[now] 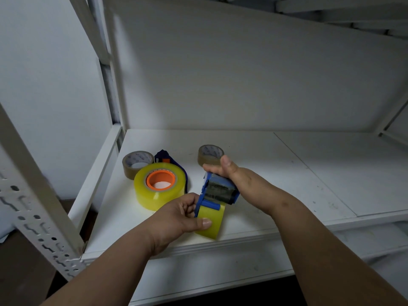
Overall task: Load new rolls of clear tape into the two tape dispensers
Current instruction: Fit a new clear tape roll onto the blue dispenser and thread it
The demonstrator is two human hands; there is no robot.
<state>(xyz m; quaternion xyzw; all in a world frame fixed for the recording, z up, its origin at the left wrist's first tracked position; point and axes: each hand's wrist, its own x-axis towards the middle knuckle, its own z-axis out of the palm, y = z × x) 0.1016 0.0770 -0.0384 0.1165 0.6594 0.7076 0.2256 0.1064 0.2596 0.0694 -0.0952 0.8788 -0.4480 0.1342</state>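
Observation:
A blue tape dispenser (pixel 217 192) is held above the front of the white shelf (pixel 287 173). My right hand (pixel 229 173) grips its upper end. My left hand (pixel 178 217) holds the yellowish clear tape roll (pixel 212 221) mounted at its lower end, thumb pressed on the roll. A second blue dispenser (pixel 167 160) lies on its side further left, loaded with a large clear tape roll (pixel 159 189) on an orange hub.
Two brown tape rolls rest on the shelf: one (pixel 136 163) behind the large clear roll, another (pixel 209 154) just behind my right hand. White perforated shelf posts (pixel 33 206) rise at the left. The back panel closes the rear.

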